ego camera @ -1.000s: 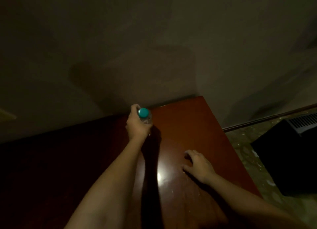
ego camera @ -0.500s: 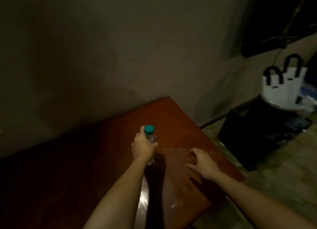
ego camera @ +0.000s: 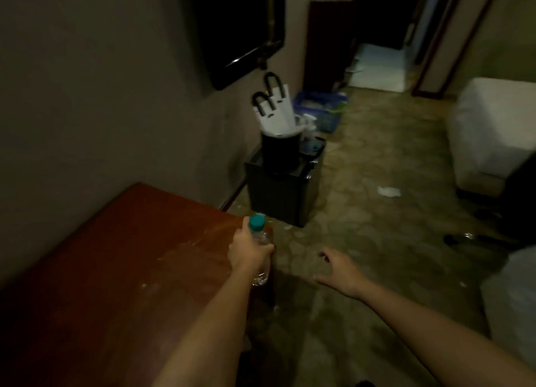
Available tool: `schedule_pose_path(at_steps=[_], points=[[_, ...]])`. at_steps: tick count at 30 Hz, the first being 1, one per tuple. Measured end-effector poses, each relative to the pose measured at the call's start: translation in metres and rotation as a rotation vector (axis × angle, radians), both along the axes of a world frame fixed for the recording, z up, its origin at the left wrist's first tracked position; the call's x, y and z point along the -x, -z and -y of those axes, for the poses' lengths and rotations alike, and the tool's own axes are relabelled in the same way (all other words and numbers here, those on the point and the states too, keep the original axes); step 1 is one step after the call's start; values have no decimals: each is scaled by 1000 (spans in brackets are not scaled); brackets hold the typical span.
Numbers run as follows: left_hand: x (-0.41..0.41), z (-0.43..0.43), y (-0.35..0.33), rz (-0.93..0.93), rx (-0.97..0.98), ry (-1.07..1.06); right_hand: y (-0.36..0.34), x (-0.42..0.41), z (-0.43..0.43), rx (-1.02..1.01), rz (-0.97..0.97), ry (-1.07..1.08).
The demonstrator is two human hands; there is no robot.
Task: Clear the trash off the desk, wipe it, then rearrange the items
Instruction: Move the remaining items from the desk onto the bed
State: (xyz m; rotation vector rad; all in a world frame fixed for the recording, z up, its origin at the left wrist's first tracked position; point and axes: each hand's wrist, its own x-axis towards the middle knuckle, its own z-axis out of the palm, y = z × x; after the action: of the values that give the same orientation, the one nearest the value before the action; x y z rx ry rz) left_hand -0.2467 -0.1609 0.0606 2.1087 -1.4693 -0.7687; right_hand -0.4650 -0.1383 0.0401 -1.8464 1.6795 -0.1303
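Water bottle (ego camera: 262,239): clear plastic, teal cap (ego camera: 257,223), upright, at the right edge of the desk (ego camera: 130,256) close to its far right corner. Whether its base touches the desktop cannot be told.

Left hand (ego camera: 248,249): fingers and thumb wrapped around the bottle's upper body, just below the cap. Clamped on it. The bottle's lower part shows beneath the hand.

Right hand (ego camera: 338,270): out over the floor, to the right of the desk, apart from the bottle. Palm down, fingers loosely bent and slightly apart, holding nothing.

Desk: reddish-brown wood, set against the left wall. Pale smears and small white specks on the top near the bottle.

Surroundings:
- Black cabinet (ego camera: 281,195) on the floor just beyond the desk's far right corner, against the wall.
- Black bin (ego camera: 280,151) on top of it; a white paper bag (ego camera: 275,114) with black handles stands in the bin.
- Blue basket (ego camera: 324,108) on the floor farther back.
- Dark television (ego camera: 237,29) mounted on the wall above.
- White scrap (ego camera: 388,191) on the patterned floor, right of the cabinet.
- White bed (ego camera: 493,131) at far right.

Lighting is dim; fine detail is blurred.
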Motion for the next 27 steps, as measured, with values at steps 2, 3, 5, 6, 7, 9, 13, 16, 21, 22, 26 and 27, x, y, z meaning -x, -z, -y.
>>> schedule_pose_path(at_steps=[2,3,5,6,7,9,13,16,21,22,26,27], points=[[46,6,0,19,-6,85,-4,43,-12,-4,-7,91],[71,7,1,28,-15,131,-5,66,-19,-8,-7,140],[132,7,4,35,-31,249,-6,121,-37,-14,-14,256],[162,6,4,31,-35,305,-6,149,-48,-15,-23,309],[195,4,5,26,-39,359,-5,179,-59,-23,-30,364],[258,-3,4,16,-70,460,-4,235,-84,-34,-15,468],[379,-15,11,-61,-154,609,-1,336,-137,-53,29,650],[466,-33,15,-67,-173,785,2,401,-177,-51,23,769],[585,-67,20,3,-170,1062,9,480,-237,-84,38,1040],[607,-72,22,11,-186,1104,10,492,-246,-98,40,1092],[696,-90,33,79,-230,1321,23,538,-280,-123,86,1248],[721,-95,36,109,-208,1389,27,551,-288,-115,90,1290]])
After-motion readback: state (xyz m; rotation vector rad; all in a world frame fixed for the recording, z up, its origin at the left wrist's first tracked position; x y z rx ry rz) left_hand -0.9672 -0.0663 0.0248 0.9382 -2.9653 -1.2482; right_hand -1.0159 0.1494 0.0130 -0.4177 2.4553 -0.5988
